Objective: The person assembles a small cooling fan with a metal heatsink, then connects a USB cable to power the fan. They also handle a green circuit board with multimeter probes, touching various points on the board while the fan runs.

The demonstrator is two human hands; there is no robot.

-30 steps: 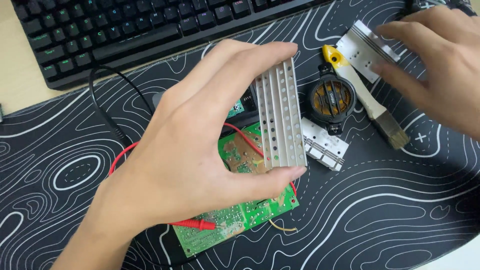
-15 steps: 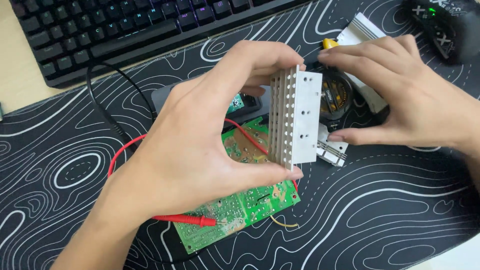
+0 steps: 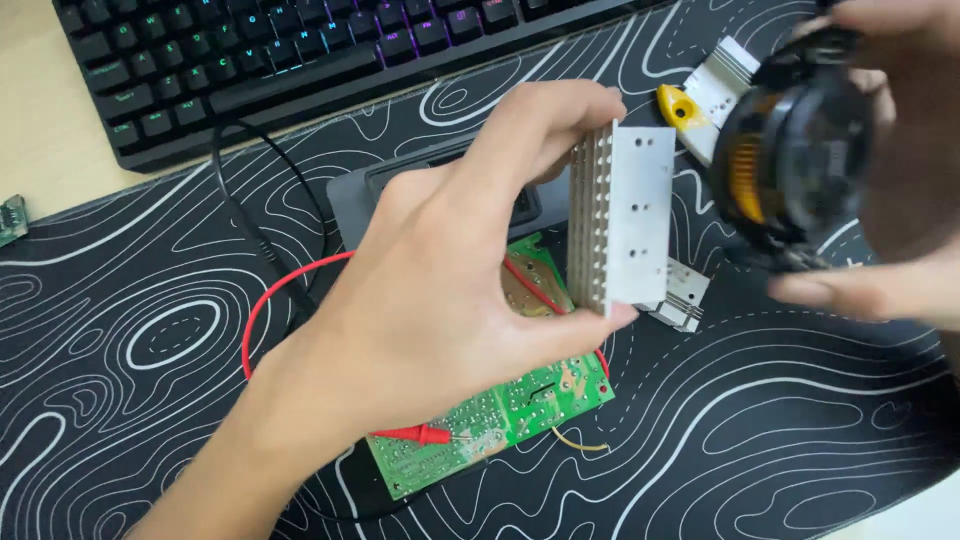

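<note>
Since 0.5 s ago the right hand has left the finned aluminium heatsink and risen toward the camera, fingers now closed around a blurred round black coil part. Left hand pinches the heatsink upright between thumb and fingers above the green circuit board with red probe; farther back lie a small heatsink, yellow-handled brush and keyboard on the patterned desk mat

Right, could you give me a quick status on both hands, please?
Left hand grips finned heatsink, upright. Right hand holds round black coil part, blurred. Green circuit board below on mat.
</note>
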